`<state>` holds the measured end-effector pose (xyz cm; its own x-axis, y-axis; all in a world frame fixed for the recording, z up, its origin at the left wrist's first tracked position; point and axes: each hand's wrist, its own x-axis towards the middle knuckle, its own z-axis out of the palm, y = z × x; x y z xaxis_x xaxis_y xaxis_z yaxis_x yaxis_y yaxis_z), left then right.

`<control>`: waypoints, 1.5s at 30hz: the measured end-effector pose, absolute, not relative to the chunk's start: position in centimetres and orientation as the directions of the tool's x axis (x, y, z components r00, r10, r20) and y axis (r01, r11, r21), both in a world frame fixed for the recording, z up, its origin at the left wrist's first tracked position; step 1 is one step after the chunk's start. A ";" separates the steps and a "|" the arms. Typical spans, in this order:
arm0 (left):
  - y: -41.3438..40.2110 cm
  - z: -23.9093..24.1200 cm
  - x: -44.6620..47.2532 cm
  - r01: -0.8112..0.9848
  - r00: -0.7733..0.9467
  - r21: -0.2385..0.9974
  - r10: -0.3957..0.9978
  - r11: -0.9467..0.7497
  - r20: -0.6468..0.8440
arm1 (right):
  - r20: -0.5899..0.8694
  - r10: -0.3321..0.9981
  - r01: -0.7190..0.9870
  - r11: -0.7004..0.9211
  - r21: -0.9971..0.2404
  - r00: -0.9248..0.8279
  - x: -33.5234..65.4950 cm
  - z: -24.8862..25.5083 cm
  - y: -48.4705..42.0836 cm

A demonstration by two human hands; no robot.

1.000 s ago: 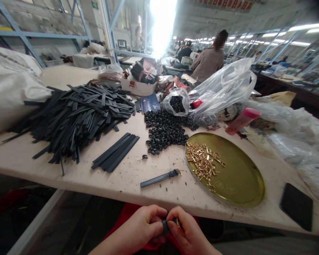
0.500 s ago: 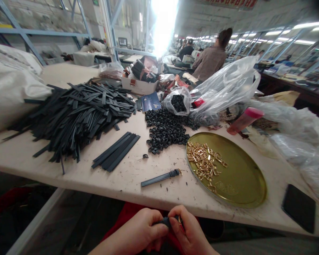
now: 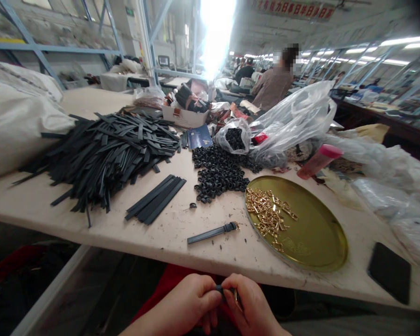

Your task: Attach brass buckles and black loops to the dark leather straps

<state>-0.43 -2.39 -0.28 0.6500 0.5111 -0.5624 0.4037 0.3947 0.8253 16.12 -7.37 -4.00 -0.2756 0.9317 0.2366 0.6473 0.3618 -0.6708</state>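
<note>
Below the table's front edge, my left hand (image 3: 194, 297) and my right hand (image 3: 247, 301) meet, both closed on a dark strap (image 3: 219, 288). Only a short piece of it shows between the thumbs; the fingers hide the rest. Against my right fingers sits a gold buckle (image 3: 236, 298). Just beyond, a finished-looking dark strap (image 3: 210, 233) with a gold buckle at its right end lies on the table. To the right, a round gold tray (image 3: 318, 233) holds a heap of gold buckles (image 3: 266, 210). Many small black loops (image 3: 219, 175) are piled in the middle.
A large heap of black strips (image 3: 115, 149) covers the left side, with a small stack of strips (image 3: 156, 198) before it. A phone (image 3: 390, 270) lies far right. Plastic bags (image 3: 297, 119), a pink-capped container (image 3: 318, 161) and a box (image 3: 184, 116) stand behind.
The view has shifted slightly. My hands stay together on the strap, and a shorter stretch of it shows between my thumbs. Things on the table have not moved.
</note>
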 end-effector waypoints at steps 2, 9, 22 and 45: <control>-2.6 -0.1 -0.5 0.404 0.645 0.834 0.529 0.376 -0.551 | 0.224 0.936 0.643 0.349 -0.682 -0.270 15.9 -4.0 -7.3; -2.2 0.5 -1.6 0.373 0.674 0.824 0.485 0.427 -0.557 | 0.215 0.967 0.583 0.254 -0.772 -0.137 15.0 -4.3 -7.2; -1.5 -1.4 -1.0 0.396 0.665 0.836 0.509 0.379 -0.546 | 0.252 0.953 0.673 0.298 -0.677 -0.169 15.1 -5.4 -6.2; 1.2 1.6 -2.3 0.509 0.755 0.818 0.595 -0.269 -0.275 | 0.256 0.898 0.524 0.419 -0.742 -0.357 16.4 -2.6 -5.2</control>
<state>-2.27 1.25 1.61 0.7555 0.5949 -0.2746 0.5091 -0.2692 0.8175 16.41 -5.17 -2.63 -0.3571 0.8983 0.2559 0.5235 0.4194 -0.7417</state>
